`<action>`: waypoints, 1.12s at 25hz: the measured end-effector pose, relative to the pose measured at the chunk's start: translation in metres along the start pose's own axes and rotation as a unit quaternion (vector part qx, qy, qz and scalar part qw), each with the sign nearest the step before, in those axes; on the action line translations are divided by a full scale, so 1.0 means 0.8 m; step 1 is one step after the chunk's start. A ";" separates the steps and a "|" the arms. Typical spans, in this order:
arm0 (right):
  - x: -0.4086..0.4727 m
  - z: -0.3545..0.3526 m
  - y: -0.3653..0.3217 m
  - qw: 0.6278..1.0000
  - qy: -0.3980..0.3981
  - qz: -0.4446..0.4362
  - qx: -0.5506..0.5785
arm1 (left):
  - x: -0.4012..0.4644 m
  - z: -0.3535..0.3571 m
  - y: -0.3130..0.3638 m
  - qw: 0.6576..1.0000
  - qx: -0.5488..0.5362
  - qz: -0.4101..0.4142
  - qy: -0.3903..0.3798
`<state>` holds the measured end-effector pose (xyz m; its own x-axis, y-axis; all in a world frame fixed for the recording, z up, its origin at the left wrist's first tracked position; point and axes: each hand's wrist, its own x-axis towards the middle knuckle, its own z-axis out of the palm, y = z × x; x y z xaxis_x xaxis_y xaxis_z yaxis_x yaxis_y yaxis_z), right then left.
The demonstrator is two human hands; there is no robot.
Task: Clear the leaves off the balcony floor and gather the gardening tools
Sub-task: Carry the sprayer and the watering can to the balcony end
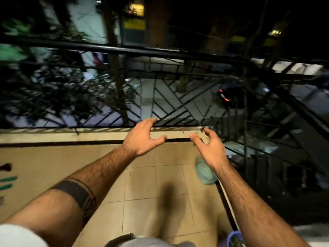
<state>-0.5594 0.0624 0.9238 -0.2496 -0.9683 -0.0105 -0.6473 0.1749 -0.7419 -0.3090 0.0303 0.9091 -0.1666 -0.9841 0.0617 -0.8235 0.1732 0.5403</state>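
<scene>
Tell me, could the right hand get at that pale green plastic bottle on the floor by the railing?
Probably yes. The right hand is open and holds nothing, and the green bottle sits just under its wrist on the tiled floor, with nothing visible between them.

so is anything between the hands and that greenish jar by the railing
Nothing separate blocks it. The greenish jar sits on the floor tiles directly under the right hand, whose wrist overlaps it in view. The left hand hovers open near the ledge.
</scene>
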 end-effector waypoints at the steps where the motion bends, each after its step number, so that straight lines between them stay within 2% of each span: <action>1: 0.011 0.019 -0.015 0.999 -0.029 -0.021 -0.003 | -0.010 -0.010 -0.020 0.999 -0.006 -0.034 0.017; 7: 0.057 0.111 -0.099 0.969 -0.180 -0.168 0.011 | -0.086 -0.053 -0.084 0.964 -0.012 -0.213 0.160; 13: 0.025 0.163 -0.144 0.884 -0.356 -0.304 0.011 | -0.208 -0.043 -0.056 0.883 -0.007 -0.385 0.268; 17: -0.013 0.195 -0.163 0.830 -0.425 -0.361 0.007 | -0.269 -0.045 -0.038 0.831 0.021 -0.454 0.321; 22: -0.062 0.247 -0.198 0.767 -0.495 -0.409 0.005 | -0.321 -0.048 -0.054 0.777 0.019 -0.522 0.351; 28: -0.098 0.326 -0.261 0.725 -0.531 -0.438 -0.020 | -0.352 -0.074 -0.122 0.733 -0.004 -0.567 0.375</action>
<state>-0.2168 0.0557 0.9050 0.9517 -0.2981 -0.0732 -0.2478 -0.6056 -0.7562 -0.1499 0.2881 0.8886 0.9708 -0.2397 0.0118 -0.1976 -0.7703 0.6062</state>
